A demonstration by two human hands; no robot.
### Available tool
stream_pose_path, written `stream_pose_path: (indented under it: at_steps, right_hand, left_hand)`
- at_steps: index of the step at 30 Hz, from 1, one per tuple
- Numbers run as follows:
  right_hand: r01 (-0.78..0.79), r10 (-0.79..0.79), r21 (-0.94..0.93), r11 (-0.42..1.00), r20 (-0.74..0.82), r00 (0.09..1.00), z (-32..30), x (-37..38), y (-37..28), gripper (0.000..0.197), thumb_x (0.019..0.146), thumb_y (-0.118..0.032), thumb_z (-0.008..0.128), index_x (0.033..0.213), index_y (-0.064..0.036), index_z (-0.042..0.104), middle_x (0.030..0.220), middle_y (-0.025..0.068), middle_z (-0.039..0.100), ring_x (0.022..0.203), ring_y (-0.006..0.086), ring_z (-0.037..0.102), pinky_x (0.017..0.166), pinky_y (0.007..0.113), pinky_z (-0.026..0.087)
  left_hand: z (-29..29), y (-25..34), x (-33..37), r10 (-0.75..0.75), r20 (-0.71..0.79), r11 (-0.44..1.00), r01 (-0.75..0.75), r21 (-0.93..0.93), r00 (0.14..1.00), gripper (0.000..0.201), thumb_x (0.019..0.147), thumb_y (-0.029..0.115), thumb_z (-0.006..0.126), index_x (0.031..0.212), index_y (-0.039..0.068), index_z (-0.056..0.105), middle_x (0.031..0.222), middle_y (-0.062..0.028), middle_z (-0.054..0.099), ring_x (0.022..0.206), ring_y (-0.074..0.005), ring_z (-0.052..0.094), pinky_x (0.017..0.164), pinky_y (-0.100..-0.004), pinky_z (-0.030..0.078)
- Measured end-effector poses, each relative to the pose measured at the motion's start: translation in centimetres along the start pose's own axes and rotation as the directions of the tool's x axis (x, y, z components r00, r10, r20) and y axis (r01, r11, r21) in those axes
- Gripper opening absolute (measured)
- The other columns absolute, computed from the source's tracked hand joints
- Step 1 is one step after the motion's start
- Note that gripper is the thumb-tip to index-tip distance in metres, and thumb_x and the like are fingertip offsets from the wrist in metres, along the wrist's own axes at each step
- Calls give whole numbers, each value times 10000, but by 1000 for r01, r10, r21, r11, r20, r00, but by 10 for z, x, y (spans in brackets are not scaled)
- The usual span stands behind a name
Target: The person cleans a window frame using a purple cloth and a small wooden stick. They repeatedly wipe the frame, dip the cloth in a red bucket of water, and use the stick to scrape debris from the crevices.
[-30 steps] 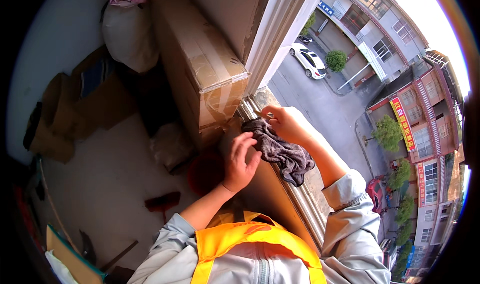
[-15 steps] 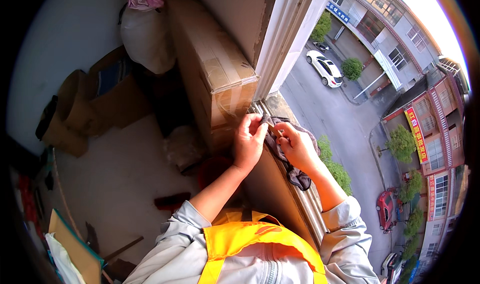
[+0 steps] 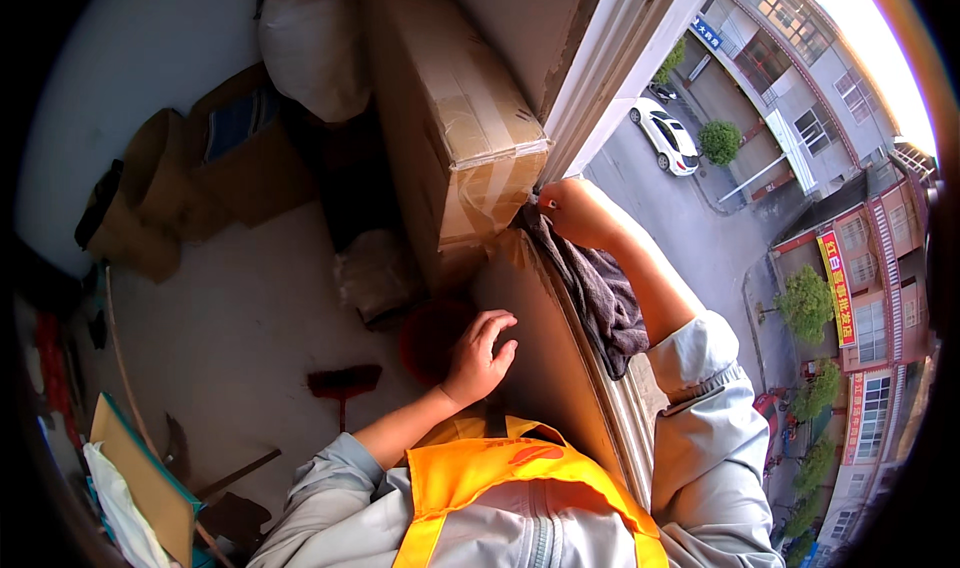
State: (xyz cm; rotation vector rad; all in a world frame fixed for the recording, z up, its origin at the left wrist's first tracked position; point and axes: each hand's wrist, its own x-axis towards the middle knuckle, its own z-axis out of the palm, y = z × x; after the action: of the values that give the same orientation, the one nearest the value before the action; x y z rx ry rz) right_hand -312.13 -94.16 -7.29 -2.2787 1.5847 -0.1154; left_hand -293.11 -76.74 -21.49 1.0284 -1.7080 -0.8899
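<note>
At the corner of the window track, my right hand (image 3: 580, 214) is closed at the top end of a dark grey-brown cloth (image 3: 596, 293). Its curled fingers hide the exact grip and anything small inside it. From beneath the fist the cloth trails down along the sill and lies bunched under my forearm. My left hand (image 3: 480, 362) hovers inside the room, left of the sill panel; it is empty, with its fingers loosely bent and apart.
A large taped cardboard box (image 3: 492, 183) stands against the window frame (image 3: 625, 63). A red basin (image 3: 425, 343) and a red broom head (image 3: 343, 380) are on the floor. Open cartons (image 3: 232, 168) stand at the far left. Outside lies a street with a white car (image 3: 664, 136).
My left hand has let go at the cloth and drawn back toward me. My right hand has moved up to the frame corner, and the cloth has spread longer along the sill.
</note>
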Motion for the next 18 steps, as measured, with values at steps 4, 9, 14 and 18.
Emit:
stream_pose_path:
  at_steps: [4,9,14,18]
  right_hand:
    - [42,-24,-103,994,167,986,-11,-15,1,200,807,-24,596,978,-50,697,865,217,685,872,398,666,783,438,532]
    - [11,-14,7,1000,444,896,-26,-152,0,195,840,-62,613,1013,-101,693,829,171,683,789,374,666,720,450,534]
    - [-251,127,267,930,407,904,-27,-257,-7,303,819,-47,603,1100,-118,693,784,185,672,700,356,656,646,407,522]
    - [-400,328,368,839,244,913,6,-238,-9,281,846,-42,591,1116,-98,644,779,197,664,675,339,652,632,389,511]
  left_hand:
    - [8,-7,-11,-87,19,994,88,-66,996,316,828,-9,674,1133,28,598,1092,-109,623,916,-232,646,774,-316,536]
    - [-6,-28,-34,-203,80,974,210,-82,976,293,826,-7,667,1107,33,597,1028,-112,641,862,-232,660,728,-314,541]
    - [-20,-66,-78,-370,104,926,375,-37,923,282,836,-2,661,1111,29,604,1026,-97,647,839,-211,657,710,-306,543]
    - [-20,-59,-75,-371,120,926,377,-30,921,285,838,-1,659,1116,30,603,1026,-93,644,839,-203,659,707,-305,542]
